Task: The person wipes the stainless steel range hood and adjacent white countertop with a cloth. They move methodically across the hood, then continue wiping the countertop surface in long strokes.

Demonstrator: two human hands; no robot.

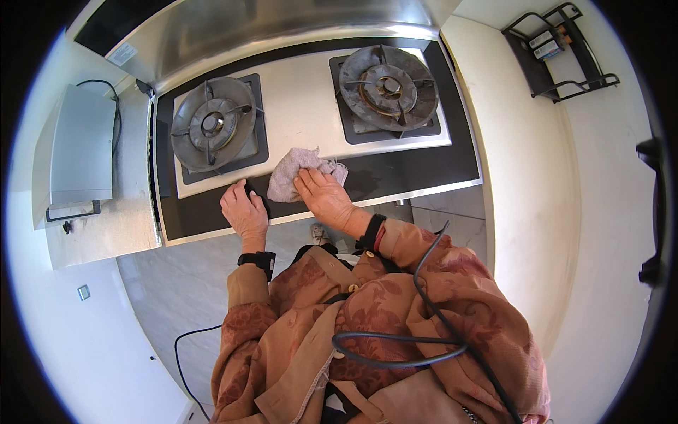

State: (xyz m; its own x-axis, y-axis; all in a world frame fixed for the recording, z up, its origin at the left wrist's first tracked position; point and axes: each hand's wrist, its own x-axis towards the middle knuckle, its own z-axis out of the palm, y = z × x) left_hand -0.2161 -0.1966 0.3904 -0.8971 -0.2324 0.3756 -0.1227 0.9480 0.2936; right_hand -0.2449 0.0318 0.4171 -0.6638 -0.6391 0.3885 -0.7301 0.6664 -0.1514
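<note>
My right hand [324, 197] lies with its fingers spread on a pale pinkish cloth [290, 172], pressing it onto the front of the gas stove [302, 114]. The cloth lies across the edge between the steel plate and the black front border. To its left, my left hand [244, 209] rests with bent fingers on the black border, near a dark object or patch that I cannot make out. Behind my left hand is the left burner [213, 123]; the right burner [391, 87] stands farther back. Damp-looking marks show on the black border right of the cloth.
A grey metal box [82, 143] with a cable stands on the left counter [127, 222]. A pale countertop [522, 159] runs along the right. A black wire rack [561, 53] holding small bottles is at the upper right. Loose black cables [397, 335] hang over my clothing.
</note>
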